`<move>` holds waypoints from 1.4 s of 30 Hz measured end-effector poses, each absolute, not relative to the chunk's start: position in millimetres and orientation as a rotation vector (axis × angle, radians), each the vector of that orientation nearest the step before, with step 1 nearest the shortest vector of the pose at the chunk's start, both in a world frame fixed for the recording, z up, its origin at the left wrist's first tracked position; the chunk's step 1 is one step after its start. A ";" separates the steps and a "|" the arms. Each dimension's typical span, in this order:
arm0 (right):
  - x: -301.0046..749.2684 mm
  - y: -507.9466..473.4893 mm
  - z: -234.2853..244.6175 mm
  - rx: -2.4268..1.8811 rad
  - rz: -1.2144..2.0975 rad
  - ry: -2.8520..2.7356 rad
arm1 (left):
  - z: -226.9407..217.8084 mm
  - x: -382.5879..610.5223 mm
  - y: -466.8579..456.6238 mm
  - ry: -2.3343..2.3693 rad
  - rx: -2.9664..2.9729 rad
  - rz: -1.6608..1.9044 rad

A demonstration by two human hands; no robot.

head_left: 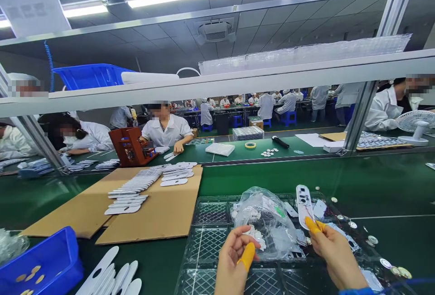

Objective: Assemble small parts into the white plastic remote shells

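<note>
My right hand (335, 249), with yellow finger cots on its fingertips, grips the lower end of a long white plastic housing (305, 202). The housing is tilted upright, and its inner side shows dark parts and thin reddish wires. My left hand (236, 258) is half curled in front of a clear plastic bag (265, 222); a yellow cot covers its thumb. Its fingers are apart, and I see nothing between them. White round pieces show in the bag, which rests on a clear compartment tray (210, 247). Small flat boards (343, 236) and round discs (373, 239) lie to the right.
Rows of white housings (136, 186) lie on cardboard (183, 213) at left. A blue bin (41, 263) with copper-coloured discs stands front left, beside more white strips (108, 274). Above runs a white shelf (220, 79). Across the bench sits a co-worker (166, 129) near a red-brown fixture (127, 145).
</note>
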State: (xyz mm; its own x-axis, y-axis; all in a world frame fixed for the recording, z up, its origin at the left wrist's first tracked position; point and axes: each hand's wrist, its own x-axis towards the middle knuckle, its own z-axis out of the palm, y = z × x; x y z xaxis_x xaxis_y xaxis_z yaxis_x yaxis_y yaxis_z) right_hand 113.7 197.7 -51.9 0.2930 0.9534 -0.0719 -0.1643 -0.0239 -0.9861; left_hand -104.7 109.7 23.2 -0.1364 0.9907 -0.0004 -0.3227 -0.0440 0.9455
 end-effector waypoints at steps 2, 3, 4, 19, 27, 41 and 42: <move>116.2 205.8 -60.8 -1.253 1.173 -0.796 | 21.7 -105.0 110.3 1.028 0.907 1.467; 116.5 209.1 -63.3 -1.246 1.199 -0.776 | 21.0 -105.0 110.5 1.025 0.905 1.468; 116.4 212.0 -64.4 -1.235 1.208 -0.773 | 20.5 -105.0 110.8 1.025 0.903 1.466; 81.2 170.8 -45.1 -0.949 0.490 -1.358 | 20.5 -105.5 109.4 1.063 0.861 1.567; 33.8 173.2 -52.6 -1.018 0.482 -2.074 | 45.9 -118.1 97.7 1.244 0.868 1.651; 46.9 186.2 -92.2 -0.855 0.487 -1.996 | 4.8 -291.2 -23.1 2.791 1.228 0.672; 45.8 181.6 -90.5 -0.876 0.585 -1.949 | -1.6 -294.9 -29.6 2.843 1.238 0.523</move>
State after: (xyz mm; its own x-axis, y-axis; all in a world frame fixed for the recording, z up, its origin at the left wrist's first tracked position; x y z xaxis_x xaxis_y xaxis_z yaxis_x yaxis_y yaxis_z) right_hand 45.8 181.6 -90.5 -0.3507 0.7679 0.5361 0.3458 0.6382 -0.6879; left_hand -294.9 -29.6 -1.6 -0.6902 0.7111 0.1338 0.7122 0.6350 0.2993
